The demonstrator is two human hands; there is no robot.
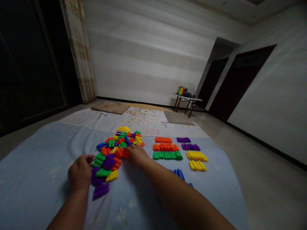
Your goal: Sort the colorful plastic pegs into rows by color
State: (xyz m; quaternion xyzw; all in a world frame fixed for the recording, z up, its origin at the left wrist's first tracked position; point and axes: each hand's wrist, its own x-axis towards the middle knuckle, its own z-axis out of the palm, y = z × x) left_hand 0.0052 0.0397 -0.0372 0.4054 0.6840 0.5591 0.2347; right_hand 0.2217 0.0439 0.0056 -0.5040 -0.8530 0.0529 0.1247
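A mixed pile of coloured plastic tube-shaped building blocks (109,163) lies in front of me, in orange, green, purple, yellow and blue. My left hand (80,171) is at the pile's left edge, fingers loosely apart beside green and purple blocks, with nothing seen in it. On the pile's right side my right hand (136,155) has its fingers curled over an orange block (125,153); the thumb is hidden. Sorted rows lie further right: orange blocks (165,147), green blocks (168,155), purple blocks (190,147) and yellow blocks (197,156). My right forearm partly covers some blue blocks (178,173).
A pale blue flowered cloth (59,143) covers the surface under the blocks. Beyond it are a brown board (111,107) at left and a greyish board (178,118) at right. A small table (187,96) with a colourful item stands near the back wall.
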